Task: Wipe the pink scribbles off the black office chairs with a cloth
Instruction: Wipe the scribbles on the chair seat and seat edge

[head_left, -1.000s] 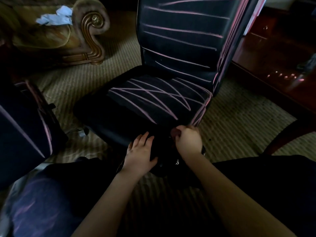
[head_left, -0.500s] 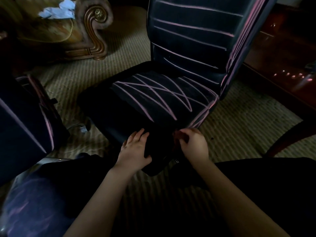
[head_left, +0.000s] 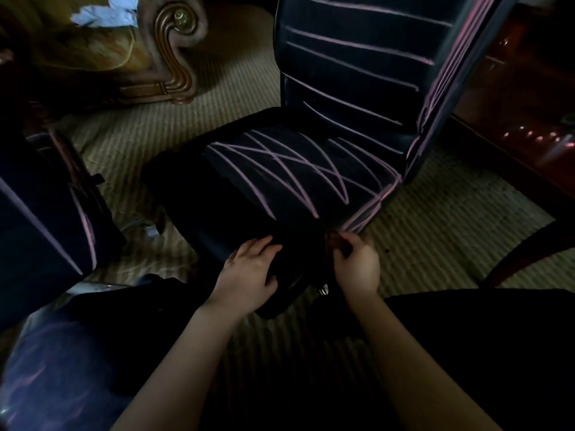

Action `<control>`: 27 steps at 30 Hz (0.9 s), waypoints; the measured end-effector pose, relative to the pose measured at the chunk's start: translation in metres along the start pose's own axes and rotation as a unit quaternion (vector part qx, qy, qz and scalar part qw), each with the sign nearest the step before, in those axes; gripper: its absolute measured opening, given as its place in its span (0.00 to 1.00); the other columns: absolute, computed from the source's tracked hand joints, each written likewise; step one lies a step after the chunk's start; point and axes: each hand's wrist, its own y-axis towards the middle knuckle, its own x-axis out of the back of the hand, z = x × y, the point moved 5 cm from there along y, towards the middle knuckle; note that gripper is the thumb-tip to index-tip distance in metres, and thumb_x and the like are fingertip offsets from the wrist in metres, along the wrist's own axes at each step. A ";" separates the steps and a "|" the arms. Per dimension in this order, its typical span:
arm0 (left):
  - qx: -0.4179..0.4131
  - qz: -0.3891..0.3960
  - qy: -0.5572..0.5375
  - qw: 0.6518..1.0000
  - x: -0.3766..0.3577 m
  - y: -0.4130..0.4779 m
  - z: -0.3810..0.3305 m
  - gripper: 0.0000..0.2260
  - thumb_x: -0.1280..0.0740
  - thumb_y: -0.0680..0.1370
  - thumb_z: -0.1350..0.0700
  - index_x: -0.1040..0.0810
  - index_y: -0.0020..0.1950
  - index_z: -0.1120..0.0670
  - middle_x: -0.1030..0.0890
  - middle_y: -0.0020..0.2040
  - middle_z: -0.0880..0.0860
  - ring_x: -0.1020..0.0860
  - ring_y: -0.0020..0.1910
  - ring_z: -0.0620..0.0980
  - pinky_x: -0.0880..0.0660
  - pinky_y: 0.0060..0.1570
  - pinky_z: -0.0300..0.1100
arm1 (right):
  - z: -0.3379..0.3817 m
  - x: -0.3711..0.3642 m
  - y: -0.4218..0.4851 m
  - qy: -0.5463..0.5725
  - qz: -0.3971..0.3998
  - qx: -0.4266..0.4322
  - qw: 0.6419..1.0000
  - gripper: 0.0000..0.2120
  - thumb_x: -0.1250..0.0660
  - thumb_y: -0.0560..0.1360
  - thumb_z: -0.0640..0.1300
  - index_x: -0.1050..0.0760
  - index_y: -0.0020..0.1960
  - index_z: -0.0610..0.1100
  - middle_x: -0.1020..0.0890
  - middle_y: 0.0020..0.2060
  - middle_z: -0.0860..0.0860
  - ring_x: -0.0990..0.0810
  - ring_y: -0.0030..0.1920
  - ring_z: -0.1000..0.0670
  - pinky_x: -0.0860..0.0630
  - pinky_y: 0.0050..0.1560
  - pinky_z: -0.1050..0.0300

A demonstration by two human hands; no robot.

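Black office chair (head_left: 217,197) centre frame, pink scribbles (head_left: 273,155) across seat and backrest. Sofa (head_left: 155,66) upper left carries pale cloth (head_left: 102,12), well apart from hands. Left hand (head_left: 249,269) flat on seat front; right hand (head_left: 357,265) curled at seat corner, hold unclear. Risk: bare-hand rubbing would likely smear pink.

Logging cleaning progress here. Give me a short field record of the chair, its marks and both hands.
chair: black office chair, upright on striped carpet
marks: pink scribbles cross seat and backrest
left hand: flat on seat's front edge
right hand: fingers curled at seat's front right corner; contents unclear
second chair: at left, also pink-lined
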 end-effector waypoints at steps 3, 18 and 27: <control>0.001 -0.028 0.008 1.000 0.002 0.004 -0.002 0.27 0.36 0.77 0.48 0.38 0.75 0.47 0.42 0.77 0.47 0.46 0.76 0.49 0.41 0.73 0.50 | 0.024 -0.014 -0.037 -0.003 0.032 0.061 0.998 0.16 0.30 0.70 0.37 0.20 0.57 0.44 0.23 0.52 0.43 0.23 0.53 0.42 0.24 0.56 0.51; 0.033 -0.022 0.003 0.999 0.005 0.008 0.002 0.29 0.35 0.76 0.47 0.41 0.75 0.48 0.43 0.76 0.48 0.46 0.75 0.50 0.39 0.71 0.49 | 0.038 -0.022 -0.041 -0.036 0.060 0.157 0.985 0.15 0.29 0.69 0.38 0.20 0.55 0.45 0.22 0.52 0.44 0.24 0.53 0.41 0.22 0.52 0.49; 0.051 -0.032 0.018 0.998 0.007 0.002 0.009 0.32 0.34 0.74 0.43 0.42 0.75 0.47 0.43 0.76 0.47 0.45 0.75 0.49 0.38 0.71 0.52 | 0.001 -0.001 0.018 -0.078 -0.001 0.054 0.995 0.16 0.33 0.71 0.36 0.21 0.59 0.43 0.23 0.54 0.42 0.26 0.55 0.38 0.27 0.54 0.49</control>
